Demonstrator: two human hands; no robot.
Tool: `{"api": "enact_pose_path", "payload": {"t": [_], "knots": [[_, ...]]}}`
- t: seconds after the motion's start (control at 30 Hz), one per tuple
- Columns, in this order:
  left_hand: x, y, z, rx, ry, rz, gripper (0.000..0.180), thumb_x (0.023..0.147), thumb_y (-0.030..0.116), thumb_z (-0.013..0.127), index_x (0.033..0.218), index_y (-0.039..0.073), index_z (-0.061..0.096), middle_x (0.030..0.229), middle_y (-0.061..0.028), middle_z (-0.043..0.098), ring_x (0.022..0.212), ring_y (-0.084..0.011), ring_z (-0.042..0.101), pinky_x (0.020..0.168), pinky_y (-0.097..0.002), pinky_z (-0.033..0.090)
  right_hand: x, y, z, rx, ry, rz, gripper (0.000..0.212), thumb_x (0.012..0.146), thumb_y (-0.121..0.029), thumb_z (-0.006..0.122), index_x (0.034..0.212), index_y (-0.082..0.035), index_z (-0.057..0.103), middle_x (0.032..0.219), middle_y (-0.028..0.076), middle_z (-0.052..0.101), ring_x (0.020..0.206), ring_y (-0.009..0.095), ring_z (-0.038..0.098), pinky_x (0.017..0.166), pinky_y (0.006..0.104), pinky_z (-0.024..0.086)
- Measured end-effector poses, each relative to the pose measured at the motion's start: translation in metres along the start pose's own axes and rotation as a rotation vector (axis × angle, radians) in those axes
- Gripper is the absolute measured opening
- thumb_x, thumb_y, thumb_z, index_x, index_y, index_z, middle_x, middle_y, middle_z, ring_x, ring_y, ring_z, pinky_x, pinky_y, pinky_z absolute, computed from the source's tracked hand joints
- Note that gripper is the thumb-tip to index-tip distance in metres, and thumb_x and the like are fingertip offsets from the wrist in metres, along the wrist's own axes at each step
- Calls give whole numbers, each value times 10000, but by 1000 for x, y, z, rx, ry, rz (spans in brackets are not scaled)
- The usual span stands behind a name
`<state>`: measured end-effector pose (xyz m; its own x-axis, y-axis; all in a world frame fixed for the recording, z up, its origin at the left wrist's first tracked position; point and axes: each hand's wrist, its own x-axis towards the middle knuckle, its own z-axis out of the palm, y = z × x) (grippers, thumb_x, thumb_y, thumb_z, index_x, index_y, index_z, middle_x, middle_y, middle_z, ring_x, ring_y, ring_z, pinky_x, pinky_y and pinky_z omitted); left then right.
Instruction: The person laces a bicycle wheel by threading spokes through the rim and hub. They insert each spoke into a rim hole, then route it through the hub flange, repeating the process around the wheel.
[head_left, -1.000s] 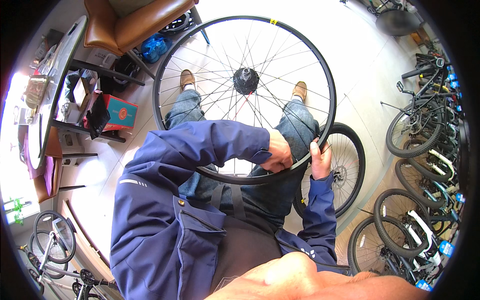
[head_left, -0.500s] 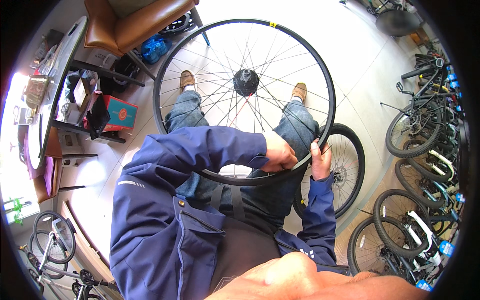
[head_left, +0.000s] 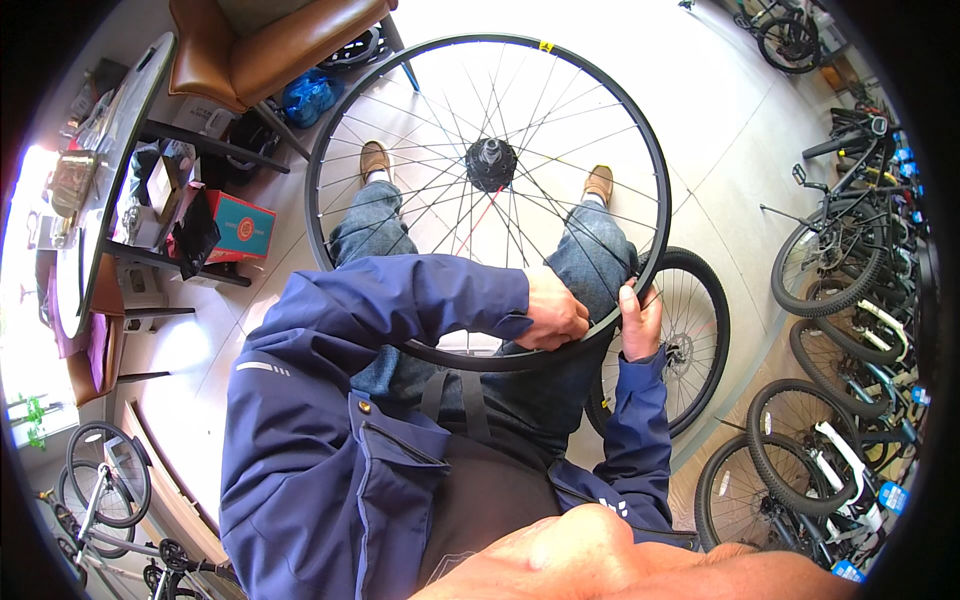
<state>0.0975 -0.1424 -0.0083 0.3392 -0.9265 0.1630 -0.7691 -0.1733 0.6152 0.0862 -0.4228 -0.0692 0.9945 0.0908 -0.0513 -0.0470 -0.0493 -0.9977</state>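
A bare bicycle wheel rim [head_left: 663, 200], black with a yellow mark and no tyre, leans over my lap between my knees. Black spokes and a single red one run to its dark hub [head_left: 492, 165]. My left hand [head_left: 553, 312] reaches across my body, its fingers curled closed at the near right part of the rim. Whatever is pinched there besides the rim is hidden. Just right of it, my right hand [head_left: 641, 320] grips the same rim, thumb on top and fingers around the outer side.
A wheel with a knobbly tyre and disc rotor [head_left: 690, 345] stands beside my right leg. Several bicycles [head_left: 830, 260] line the right side. A brown leather chair [head_left: 290, 50], a glass table [head_left: 130, 130] and a red box [head_left: 242, 226] are at the left.
My left hand has shifted very slightly along the rim, with its fingers still curled. The rim and my right hand hold almost the same place.
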Motion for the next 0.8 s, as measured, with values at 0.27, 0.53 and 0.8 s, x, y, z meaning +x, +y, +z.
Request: {"api": "enact_pose_path", "payload": {"t": [0.27,0.53,0.8], "knots": [[7,5,-10,-137,-108,-176,111,905,154,732,946,66,680,961,-122,723,950,-380,755,799,-514,597,-1,-1,2,-34,19,7,280,1087,-335,763,1167,-80,683,925,-82,572,821,32,467,751,229,384],[6,4,-12,-108,-86,-66,87,920,152,720,954,84,677,987,-97,682,975,-375,749,799,-508,592,0,0,2,0,8,6,286,1071,-314,788,1178,-77,669,942,-64,596,832,42,496,773,234,424],[8,4,-7,-5,-122,-101,163,930,228,698,988,84,746,1042,-110,760,997,-372,778,828,-497,627,1,2,-1,-16,-5,-4,291,1064,-299,800,1183,-72,661,943,-52,607,828,48,511,779,238,444]]}}
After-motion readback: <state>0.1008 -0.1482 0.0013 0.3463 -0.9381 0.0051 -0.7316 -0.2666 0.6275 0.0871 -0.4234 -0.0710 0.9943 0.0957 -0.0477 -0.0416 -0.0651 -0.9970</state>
